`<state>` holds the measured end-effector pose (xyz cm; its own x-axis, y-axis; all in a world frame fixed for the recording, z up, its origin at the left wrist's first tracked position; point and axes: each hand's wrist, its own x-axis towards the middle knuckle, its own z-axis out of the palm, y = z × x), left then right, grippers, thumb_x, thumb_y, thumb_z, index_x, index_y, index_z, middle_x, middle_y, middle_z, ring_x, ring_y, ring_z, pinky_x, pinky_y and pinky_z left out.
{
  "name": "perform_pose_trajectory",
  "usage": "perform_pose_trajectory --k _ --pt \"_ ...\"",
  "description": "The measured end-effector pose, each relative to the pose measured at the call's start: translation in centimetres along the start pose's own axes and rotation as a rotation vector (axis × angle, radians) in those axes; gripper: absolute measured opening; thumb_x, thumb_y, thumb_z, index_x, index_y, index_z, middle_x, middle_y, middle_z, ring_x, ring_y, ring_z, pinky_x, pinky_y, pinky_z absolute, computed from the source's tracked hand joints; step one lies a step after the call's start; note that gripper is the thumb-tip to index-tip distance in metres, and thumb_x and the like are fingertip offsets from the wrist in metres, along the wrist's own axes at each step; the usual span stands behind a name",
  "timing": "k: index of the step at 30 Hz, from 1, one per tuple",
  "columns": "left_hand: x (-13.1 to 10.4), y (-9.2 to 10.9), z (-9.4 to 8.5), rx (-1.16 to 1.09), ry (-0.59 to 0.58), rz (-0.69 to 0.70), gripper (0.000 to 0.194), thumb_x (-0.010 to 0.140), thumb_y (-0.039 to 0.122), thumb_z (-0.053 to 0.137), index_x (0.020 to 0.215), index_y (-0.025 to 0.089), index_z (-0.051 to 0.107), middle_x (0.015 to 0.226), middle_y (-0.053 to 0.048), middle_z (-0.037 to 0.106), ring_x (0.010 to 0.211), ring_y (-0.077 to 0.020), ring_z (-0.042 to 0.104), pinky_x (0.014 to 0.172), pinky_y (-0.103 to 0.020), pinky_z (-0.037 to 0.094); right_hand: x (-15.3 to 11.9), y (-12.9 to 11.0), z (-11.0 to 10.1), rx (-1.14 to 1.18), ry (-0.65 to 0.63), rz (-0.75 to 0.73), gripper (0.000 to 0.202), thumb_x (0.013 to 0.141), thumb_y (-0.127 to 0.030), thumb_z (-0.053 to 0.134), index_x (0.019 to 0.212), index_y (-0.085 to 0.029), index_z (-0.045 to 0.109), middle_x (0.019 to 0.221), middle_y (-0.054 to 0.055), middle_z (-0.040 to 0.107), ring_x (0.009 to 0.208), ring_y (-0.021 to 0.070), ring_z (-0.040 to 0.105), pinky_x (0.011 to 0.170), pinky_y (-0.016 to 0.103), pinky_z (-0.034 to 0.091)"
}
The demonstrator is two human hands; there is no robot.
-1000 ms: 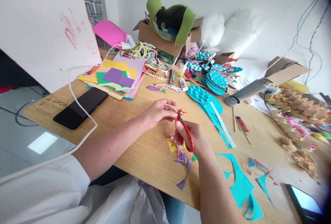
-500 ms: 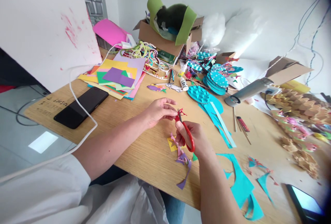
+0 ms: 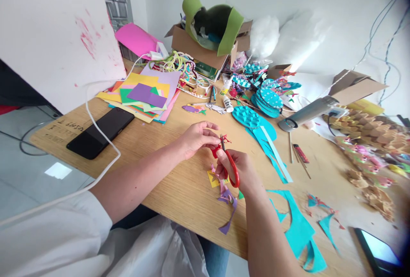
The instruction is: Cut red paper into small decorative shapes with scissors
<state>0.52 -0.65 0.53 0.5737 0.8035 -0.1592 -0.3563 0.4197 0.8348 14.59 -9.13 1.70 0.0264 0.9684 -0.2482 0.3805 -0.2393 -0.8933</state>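
My right hand (image 3: pixel 238 168) grips red-handled scissors (image 3: pixel 236 173), its fingers wrapped round the loops. The narrow blades point away from me, up to the fingertips of my left hand (image 3: pixel 201 139). That hand pinches a small piece of red paper (image 3: pixel 215 151) between thumb and fingers, right beside the blades. Thin red bits show just past the blade tips. Below my hands, pink and purple paper scraps (image 3: pixel 226 198) and a yellow scrap (image 3: pixel 213 179) lie on the wooden table (image 3: pixel 166 170).
Coloured paper sheets (image 3: pixel 147 95) and a black phone (image 3: pixel 101 132) lie on the left, a white cable (image 3: pixel 105 138) crossing the phone. On the right are turquoise scraps (image 3: pixel 299 230), a steel flask (image 3: pixel 309 112) and another phone (image 3: pixel 379 249). Glue bottles (image 3: pixel 227 104) stand behind my hands.
The red paper at my left fingertips has turned a little, and more of it shows below them. My right hand with the scissors has shifted slightly to the left.
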Motion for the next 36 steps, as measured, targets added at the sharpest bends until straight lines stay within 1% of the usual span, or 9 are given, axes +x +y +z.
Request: perform_pose_trajectory --k 4,11,15,18,22,26,30,36 --pt "0.02 -0.01 -0.05 0.005 -0.004 -0.006 0.038 0.064 0.002 0.069 0.097 0.011 0.054 0.066 0.0 0.066 0.057 -0.01 0.062 0.06 -0.024 0.044 0.14 0.2 -0.07 0.006 -0.008 -0.019 0.051 0.074 -0.066 0.062 0.059 -0.018 0.056 0.051 0.004 0.063 0.041 0.0135 0.056 0.042 0.023 0.043" --pt "0.03 -0.04 -0.1 0.003 -0.013 0.003 0.039 0.063 0.003 0.07 0.098 0.011 0.054 0.066 0.0 0.066 0.057 -0.0096 0.062 0.06 -0.023 0.045 0.03 0.1 -0.01 0.024 -0.004 0.009 0.051 0.073 -0.066 0.063 0.059 -0.018 0.056 0.048 0.003 0.061 0.038 0.0127 0.054 0.04 0.022 0.042" --pt "0.06 0.01 -0.21 -0.002 -0.009 0.009 0.04 0.063 0.003 0.071 0.098 0.011 0.054 0.066 0.0 0.066 0.058 -0.0097 0.062 0.061 -0.024 0.045 -0.05 -0.07 0.11 0.006 0.02 0.03 0.052 0.071 -0.068 0.063 0.058 -0.018 0.056 0.046 0.002 0.06 0.036 0.0125 0.052 0.038 0.022 0.04" --pt "0.16 0.02 -0.35 -0.002 -0.003 0.023 0.038 0.065 0.005 0.07 0.098 0.011 0.054 0.067 0.0 0.066 0.056 -0.0096 0.06 0.06 -0.025 0.045 0.03 -0.13 0.12 0.005 0.04 0.043 0.053 0.071 -0.069 0.063 0.057 -0.018 0.056 0.045 0.003 0.059 0.034 0.0122 0.051 0.036 0.022 0.039" --pt "0.2 -0.05 -0.37 -0.005 0.006 0.016 0.036 0.067 0.008 0.07 0.098 0.012 0.054 0.068 -0.001 0.066 0.056 -0.0096 0.06 0.06 -0.025 0.045 0.11 -0.12 0.07 0.011 0.036 0.04 0.052 0.072 -0.068 0.063 0.057 -0.018 0.056 0.044 0.003 0.058 0.034 0.0122 0.05 0.036 0.022 0.039" --pt "0.09 -0.12 -0.2 -0.013 -0.003 0.007 0.04 0.063 0.005 0.072 0.099 0.011 0.054 0.069 -0.001 0.066 0.059 -0.0102 0.061 0.061 -0.025 0.045 0.1 -0.1 0.12 -0.004 0.029 0.032 0.054 0.073 -0.069 0.061 0.055 -0.019 0.055 0.044 0.003 0.057 0.035 0.0124 0.05 0.038 0.022 0.039" --pt "0.04 -0.11 -0.1 -0.017 0.012 0.01 0.038 0.063 0.004 0.07 0.097 0.011 0.054 0.067 0.0 0.065 0.058 -0.0101 0.061 0.061 -0.025 0.045 0.07 -0.08 0.18 -0.01 0.032 0.031 0.055 0.072 -0.069 0.061 0.053 -0.018 0.054 0.044 0.003 0.058 0.036 0.0125 0.051 0.038 0.022 0.04" --pt "0.11 -0.07 -0.13 0.02 -0.005 0.028 0.037 0.064 0.003 0.069 0.097 0.011 0.054 0.067 0.0 0.065 0.058 -0.0099 0.061 0.062 -0.025 0.046 0.03 -0.07 0.08 -0.005 0.02 0.021 0.052 0.073 -0.067 0.062 0.057 -0.018 0.056 0.045 0.002 0.058 0.037 0.0128 0.051 0.039 0.023 0.04"
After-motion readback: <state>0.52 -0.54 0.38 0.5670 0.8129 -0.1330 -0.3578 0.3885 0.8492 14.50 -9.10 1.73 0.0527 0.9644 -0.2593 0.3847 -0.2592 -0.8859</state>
